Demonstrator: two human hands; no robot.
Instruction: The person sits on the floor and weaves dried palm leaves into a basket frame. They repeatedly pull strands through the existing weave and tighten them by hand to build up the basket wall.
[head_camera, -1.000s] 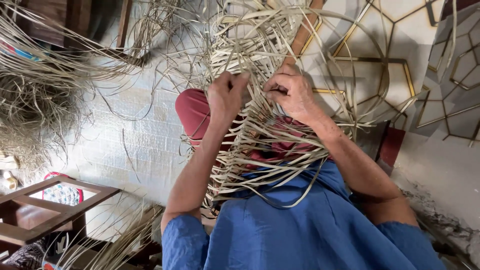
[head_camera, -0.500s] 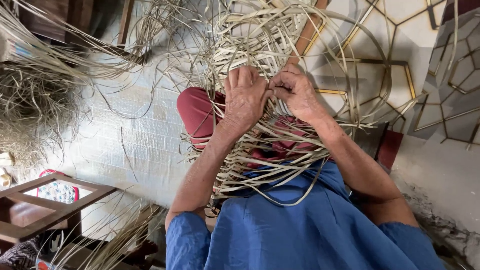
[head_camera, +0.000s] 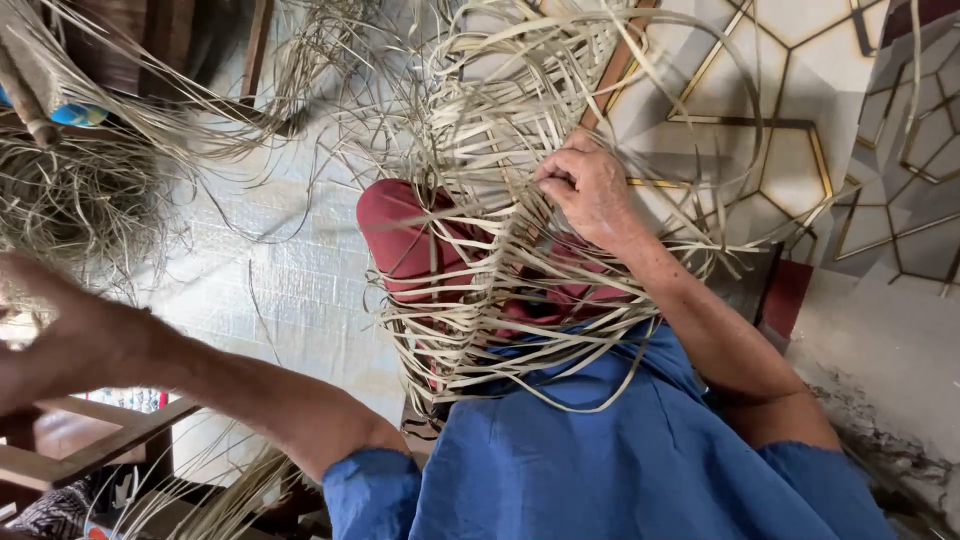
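Right hand (head_camera: 590, 190) pinching strips on the half-woven basket (head_camera: 490, 300), loose ends everywhere, left hand (head_camera: 70, 340) spread, off to the side.

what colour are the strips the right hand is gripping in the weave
Pale straw-beige strips, pinched by the right hand; only the head view shows them.

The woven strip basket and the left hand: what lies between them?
In the head view, the pale woven floor mat with loose strips fills the stretch between the left hand and the half-woven basket, which the right hand holds.
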